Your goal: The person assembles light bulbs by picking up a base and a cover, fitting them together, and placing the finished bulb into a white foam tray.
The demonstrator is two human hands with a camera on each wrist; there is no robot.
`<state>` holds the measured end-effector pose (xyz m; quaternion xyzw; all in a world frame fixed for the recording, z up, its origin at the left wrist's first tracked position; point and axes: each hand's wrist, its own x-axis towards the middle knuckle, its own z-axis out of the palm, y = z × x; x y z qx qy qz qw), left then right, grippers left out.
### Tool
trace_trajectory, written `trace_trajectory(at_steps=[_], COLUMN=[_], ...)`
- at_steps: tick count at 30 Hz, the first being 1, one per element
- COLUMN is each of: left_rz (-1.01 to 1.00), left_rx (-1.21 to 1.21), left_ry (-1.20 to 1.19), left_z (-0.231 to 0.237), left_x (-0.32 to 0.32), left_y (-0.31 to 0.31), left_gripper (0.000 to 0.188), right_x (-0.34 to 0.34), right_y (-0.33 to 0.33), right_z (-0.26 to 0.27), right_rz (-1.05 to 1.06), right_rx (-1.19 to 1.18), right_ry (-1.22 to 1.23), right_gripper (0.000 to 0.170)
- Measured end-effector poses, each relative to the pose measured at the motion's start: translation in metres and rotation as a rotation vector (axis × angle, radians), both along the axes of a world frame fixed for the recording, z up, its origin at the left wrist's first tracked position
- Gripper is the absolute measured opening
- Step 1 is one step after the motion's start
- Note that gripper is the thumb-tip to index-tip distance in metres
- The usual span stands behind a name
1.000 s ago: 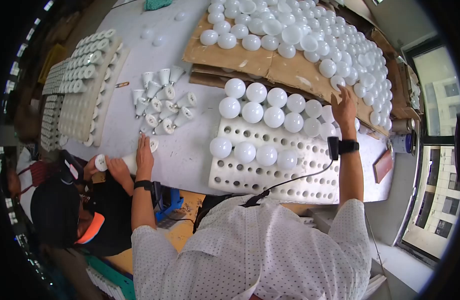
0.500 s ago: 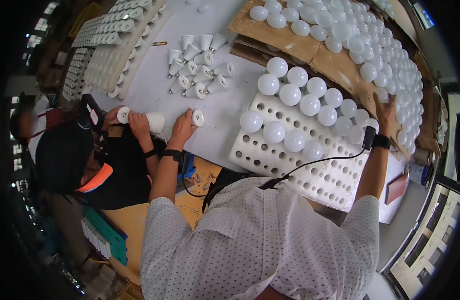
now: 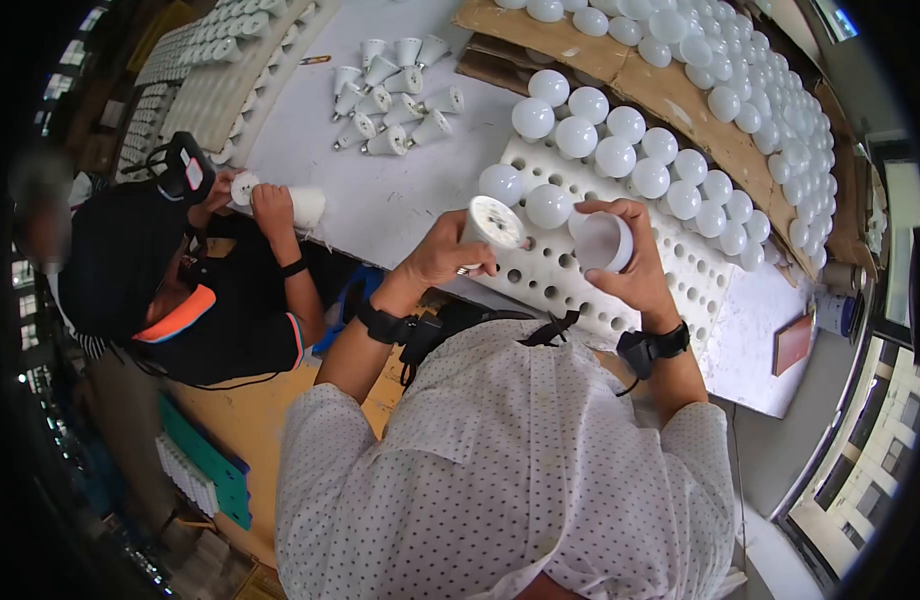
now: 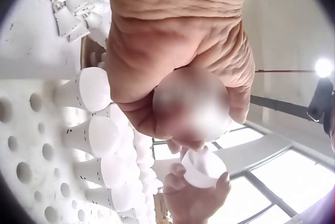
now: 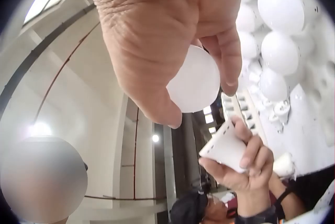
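My left hand (image 3: 442, 250) grips a white bulb base (image 3: 496, 223), its round face with small parts tilted up and toward the right. In my right hand (image 3: 635, 268) is a white dome cover (image 3: 602, 242), held between thumb and fingers with its hollow side facing the base. A short gap separates the two pieces, above the near part of the white foam tray (image 3: 620, 307). The right wrist view shows the cover (image 5: 194, 80) close up and the bulb base (image 5: 225, 148) beyond it. From the left wrist, the cover (image 4: 204, 168) appears beyond my left hand (image 4: 178, 62).
Rows of round bulbs (image 3: 615, 157) stand in the tray. Behind, many domes (image 3: 725, 104) lie on cardboard (image 3: 580, 55). Loose bulb bases (image 3: 384, 103) lie at the table's middle left. Another person (image 3: 210, 290) at the left handles a white roll-like piece (image 3: 306, 207).
Both hands have come together in front of the body. The left brought a bulb base from the table's left; the right came back from the cardboard with a dome cover.
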<state>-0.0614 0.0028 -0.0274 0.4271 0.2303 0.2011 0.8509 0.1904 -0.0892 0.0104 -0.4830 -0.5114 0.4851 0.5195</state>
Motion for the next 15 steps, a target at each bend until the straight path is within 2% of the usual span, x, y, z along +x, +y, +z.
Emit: trace_trajectory(at_steps=[1, 2, 3, 5, 7, 13, 15], left_rz=[-0.085, -0.101, -0.098, -0.205, -0.209, -0.305, -0.331], left_rx=[0.046, 0.100, 0.099, 0.248, 0.234, 0.273, 0.295], left_ry=[0.055, 0.065, 0.061, 0.151, 0.168, 0.236, 0.332], left_z=[0.005, 0.013, 0.021, 0.031, 0.033, 0.039, 0.040], left_x=[0.003, 0.006, 0.008, 0.009, 0.008, 0.004, 0.003], left_y=[0.000, -0.003, -0.003, -0.003, -0.006, -0.008, -0.008], left_gripper=[0.056, 0.045, 0.045, 0.047, 0.049, 0.043, 0.042], right_x=[-0.005, -0.010, -0.014, -0.021, -0.027, -0.036, -0.038], right_y=[0.000, -0.001, 0.000, 0.001, 0.001, 0.004, 0.004], right_z=[0.003, 0.006, 0.011, 0.023, 0.021, 0.017, 0.018], right_rz=[0.048, 0.093, 0.097, 0.177, 0.204, 0.330, 0.364], right_rx=[0.026, 0.050, 0.049, 0.056, 0.042, 0.100, 0.063], right_ry=[-0.065, -0.130, -0.134, -0.336, -0.316, -0.459, -0.497], right_gripper=[0.069, 0.070, 0.070, 0.071, 0.072, 0.072, 0.074])
